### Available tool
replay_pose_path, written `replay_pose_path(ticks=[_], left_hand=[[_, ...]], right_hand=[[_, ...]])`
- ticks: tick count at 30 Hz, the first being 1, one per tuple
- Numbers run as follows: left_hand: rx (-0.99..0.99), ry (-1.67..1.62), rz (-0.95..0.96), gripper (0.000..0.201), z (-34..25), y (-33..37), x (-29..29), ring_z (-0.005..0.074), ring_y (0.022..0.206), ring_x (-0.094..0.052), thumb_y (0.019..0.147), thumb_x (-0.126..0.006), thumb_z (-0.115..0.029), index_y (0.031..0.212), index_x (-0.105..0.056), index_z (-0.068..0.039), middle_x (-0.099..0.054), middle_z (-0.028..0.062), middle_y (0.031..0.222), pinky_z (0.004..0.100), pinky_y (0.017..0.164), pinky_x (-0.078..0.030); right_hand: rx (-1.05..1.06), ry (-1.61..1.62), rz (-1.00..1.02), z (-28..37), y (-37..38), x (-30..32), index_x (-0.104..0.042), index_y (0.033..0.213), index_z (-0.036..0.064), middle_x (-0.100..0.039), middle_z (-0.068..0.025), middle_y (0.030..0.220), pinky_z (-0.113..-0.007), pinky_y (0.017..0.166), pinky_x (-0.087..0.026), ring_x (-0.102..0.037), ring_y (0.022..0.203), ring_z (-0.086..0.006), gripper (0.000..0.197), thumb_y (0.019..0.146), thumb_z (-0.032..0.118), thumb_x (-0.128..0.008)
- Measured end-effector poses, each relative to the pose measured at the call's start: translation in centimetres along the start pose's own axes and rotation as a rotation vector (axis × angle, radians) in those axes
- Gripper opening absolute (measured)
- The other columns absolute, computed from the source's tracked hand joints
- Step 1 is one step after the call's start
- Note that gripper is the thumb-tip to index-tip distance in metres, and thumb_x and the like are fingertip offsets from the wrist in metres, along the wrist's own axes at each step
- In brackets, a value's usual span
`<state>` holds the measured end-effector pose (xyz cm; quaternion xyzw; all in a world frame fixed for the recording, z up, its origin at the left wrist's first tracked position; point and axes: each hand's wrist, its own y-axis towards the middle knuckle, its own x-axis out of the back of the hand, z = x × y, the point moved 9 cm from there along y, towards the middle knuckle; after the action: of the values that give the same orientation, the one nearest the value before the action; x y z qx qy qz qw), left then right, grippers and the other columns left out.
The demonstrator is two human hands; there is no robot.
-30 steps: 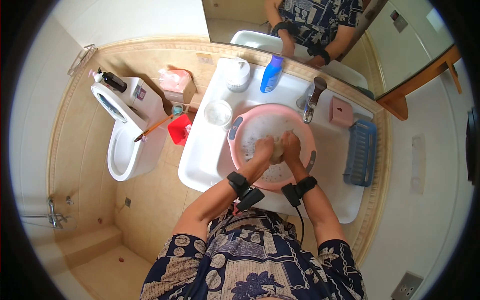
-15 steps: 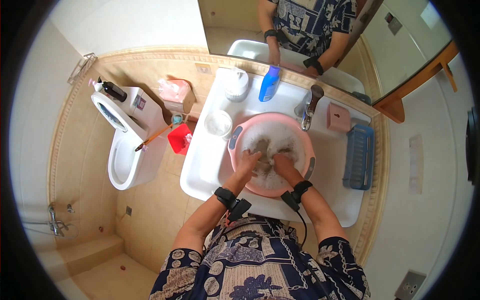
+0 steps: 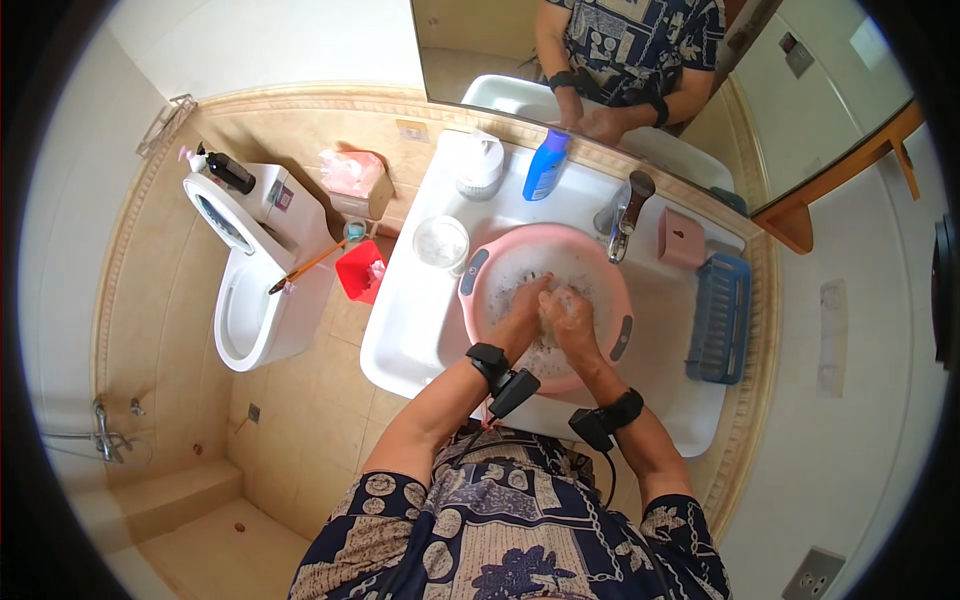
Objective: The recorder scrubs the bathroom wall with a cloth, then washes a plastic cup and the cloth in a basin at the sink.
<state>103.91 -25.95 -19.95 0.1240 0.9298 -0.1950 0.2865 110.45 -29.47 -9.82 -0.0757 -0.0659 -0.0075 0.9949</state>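
A round pink wash basin (image 3: 474,318) with grey handle grips stands in the white sink, holding foamy, greyish water. My left hand (image 3: 528,302) and my right hand (image 3: 568,318) are pressed together over the middle of the suds. The fingers of both are closed, and foam clings to the right one. Whatever lies between them is hidden by the hands and bubbles; I cannot make it out. Black bands with small dark devices sit on both wrists, the devices hanging near the basin's front rim.
On the sink (image 3: 400,345) stand a round clear tub (image 3: 440,243), a white ribbed container (image 3: 480,168), a blue bottle (image 3: 546,166), a faucet (image 3: 628,215), a pink holder (image 3: 682,238) and a blue rack (image 3: 719,318). Left are a red bin (image 3: 354,274) and a toilet (image 3: 240,320).
My hands were apart, low in the suds around something greyish. They have come together and risen, the left moving right and away from me. The foam has thinned.
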Motion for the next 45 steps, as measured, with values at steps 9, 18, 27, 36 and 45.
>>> replay_pose_path(ticks=[9, 18, 27, 36, 45], left_hand=[[0.076, -0.152, -0.196, 0.026, 0.8, 0.1, 0.9, 0.0234, 0.070, -0.060, 0.090, -0.046, -0.019, 0.085, -0.061, 0.002, -0.062, 0.0152, 0.080, 0.0366, 0.063, -0.048], [-0.167, 0.507, -0.301, 0.037, -3.7, -5.9, -0.7, 0.0313, 0.079, -0.062, 0.083, -0.051, -0.029, 0.083, -0.063, 0.006, -0.061, 0.0235, 0.080, 0.0432, 0.067, -0.047], [-0.352, 1.439, 0.333, 0.038, -2.0, -3.8, 0.7, 0.0318, 0.085, -0.062, 0.074, -0.068, -0.009, 0.110, -0.056, -0.002, -0.064, 0.0137, 0.095, 0.0430, 0.072, -0.050], [0.005, 0.876, 0.147, 0.040, -4.0, -7.6, 0.2, 0.0312, 0.091, -0.063, 0.067, -0.073, -0.006, 0.105, -0.064, -0.006, -0.067, 0.0137, 0.096, 0.0365, 0.079, -0.051], [0.099, 0.829, 0.052, 0.038, -2.3, -6.4, 2.1, 0.0287, 0.090, -0.063, 0.070, -0.072, -0.011, 0.106, -0.063, -0.006, -0.066, 0.0120, 0.096, 0.0360, 0.077, -0.051]], right_hand=[[0.387, -0.390, -0.316, 2.6, -0.2, 0.5, -0.056, 0.076, -0.0034, -0.057, -0.0250, 0.070, -0.042, 0.058, -0.044, -0.054, 0.059, -0.0371, 0.022, 0.084, 0.017, -0.054], [0.166, -0.971, 0.049, -4.3, 3.6, 3.1, -0.062, 0.075, 0.0005, -0.061, -0.0210, 0.075, -0.046, 0.069, -0.047, -0.059, 0.077, -0.0370, 0.026, 0.083, 0.023, -0.050], [0.608, -1.180, 0.530, 6.8, 3.3, -5.2, -0.068, 0.071, 0.0003, -0.067, -0.0191, 0.078, -0.041, 0.062, -0.051, -0.065, 0.067, -0.0311, 0.013, 0.072, 0.009, -0.058], [0.721, -1.286, 0.905, 14.7, -1.8, -11.9, -0.066, 0.085, -0.0001, -0.065, -0.0173, 0.075, -0.040, 0.062, -0.050, -0.064, 0.068, -0.0290, 0.018, 0.073, 0.012, -0.059], [0.507, -1.203, 0.781, 12.6, -8.3, -5.2, -0.064, 0.091, 0.0004, -0.064, -0.0157, 0.077, -0.039, 0.065, -0.049, -0.064, 0.071, -0.0276, 0.022, 0.076, 0.015, -0.059]])
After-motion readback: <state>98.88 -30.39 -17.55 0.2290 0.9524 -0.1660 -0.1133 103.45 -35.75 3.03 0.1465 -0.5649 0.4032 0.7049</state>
